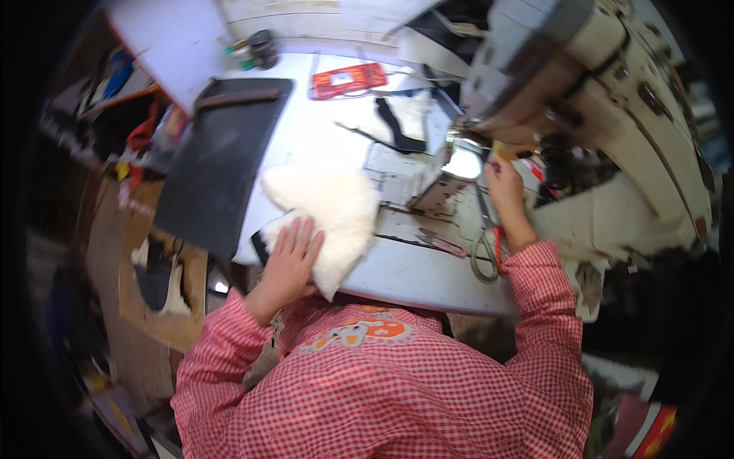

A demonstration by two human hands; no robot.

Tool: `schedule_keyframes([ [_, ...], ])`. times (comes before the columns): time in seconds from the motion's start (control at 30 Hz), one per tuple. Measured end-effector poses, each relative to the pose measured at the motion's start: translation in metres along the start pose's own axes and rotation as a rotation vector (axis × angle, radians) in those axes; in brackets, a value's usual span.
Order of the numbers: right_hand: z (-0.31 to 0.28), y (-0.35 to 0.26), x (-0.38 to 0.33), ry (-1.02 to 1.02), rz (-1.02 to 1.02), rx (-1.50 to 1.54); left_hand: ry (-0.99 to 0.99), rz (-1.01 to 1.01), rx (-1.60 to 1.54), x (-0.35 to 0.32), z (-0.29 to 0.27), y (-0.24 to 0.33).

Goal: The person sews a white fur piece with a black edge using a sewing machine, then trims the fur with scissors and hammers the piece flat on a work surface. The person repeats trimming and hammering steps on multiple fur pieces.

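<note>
My left hand (289, 256) lies on a cream-white fleece piece (340, 210) at the table's front edge, its fingers stretched out. A dark edge of material shows beside the wrist, under the fleece. My right hand (505, 185) is raised by the head of a sewing machine (604, 84), close to the bright lit spot at the needle area. Its fingers are curled together; what they hold, if anything, is too small to make out. Below that hand lie scissors (489, 256) with a red and grey handle, and thread snips (442, 242) with a pink-red handle.
Behind the machine bed lies another white fleece piece (413, 115) with a black strip across it. A red flat object (349, 81) and small jars (262, 50) stand farther back. A dark board (225, 161) covers the table's left side. Cut pieces (162, 279) rest on a lower brown surface.
</note>
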State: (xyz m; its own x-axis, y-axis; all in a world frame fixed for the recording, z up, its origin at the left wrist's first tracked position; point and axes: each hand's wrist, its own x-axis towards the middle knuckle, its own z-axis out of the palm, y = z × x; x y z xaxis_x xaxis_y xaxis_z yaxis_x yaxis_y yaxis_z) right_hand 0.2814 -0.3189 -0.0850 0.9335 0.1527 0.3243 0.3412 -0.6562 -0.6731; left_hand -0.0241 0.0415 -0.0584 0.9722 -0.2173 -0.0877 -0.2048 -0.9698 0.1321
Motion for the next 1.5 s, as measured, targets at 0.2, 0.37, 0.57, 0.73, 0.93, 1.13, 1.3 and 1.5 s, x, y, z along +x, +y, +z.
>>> schedule_keyframes([
  [0.2, 0.005, -0.029, -0.014, -0.100, -0.013, 0.254, 0.371, -0.117, -0.080, 0.006, 0.012, 0.020],
  [0.37, -0.022, -0.028, -0.062, -0.039, -0.044, 0.283, 0.953, -0.652, -1.067, 0.030, -0.040, -0.028],
  [0.57, -0.022, -0.081, -0.129, -0.082, -0.162, 0.185, 0.959, -0.785, -1.516, -0.016, -0.096, -0.153],
  [0.73, 0.036, -0.180, -0.122, -0.268, -0.466, 0.349, 0.787, -0.838, 0.039, -0.041, -0.051, -0.180],
  [0.93, 0.158, -0.304, -0.027, -0.267, -0.654, 0.441, 0.494, -0.611, 0.050, -0.045, -0.009, -0.151],
  [1.13, 0.297, -0.370, 0.071, -0.269, -0.784, -0.077, 0.489, -0.612, 0.059, -0.039, -0.023, -0.149],
  [1.3, 0.351, -0.375, 0.099, -0.543, -0.782, -0.361, 0.504, -0.654, -0.001, -0.039, -0.018, -0.150],
  [1.5, 0.345, -0.387, 0.089, -0.572, -0.715, -0.404, 0.599, -0.650, -0.166, -0.040, -0.006, -0.157],
])
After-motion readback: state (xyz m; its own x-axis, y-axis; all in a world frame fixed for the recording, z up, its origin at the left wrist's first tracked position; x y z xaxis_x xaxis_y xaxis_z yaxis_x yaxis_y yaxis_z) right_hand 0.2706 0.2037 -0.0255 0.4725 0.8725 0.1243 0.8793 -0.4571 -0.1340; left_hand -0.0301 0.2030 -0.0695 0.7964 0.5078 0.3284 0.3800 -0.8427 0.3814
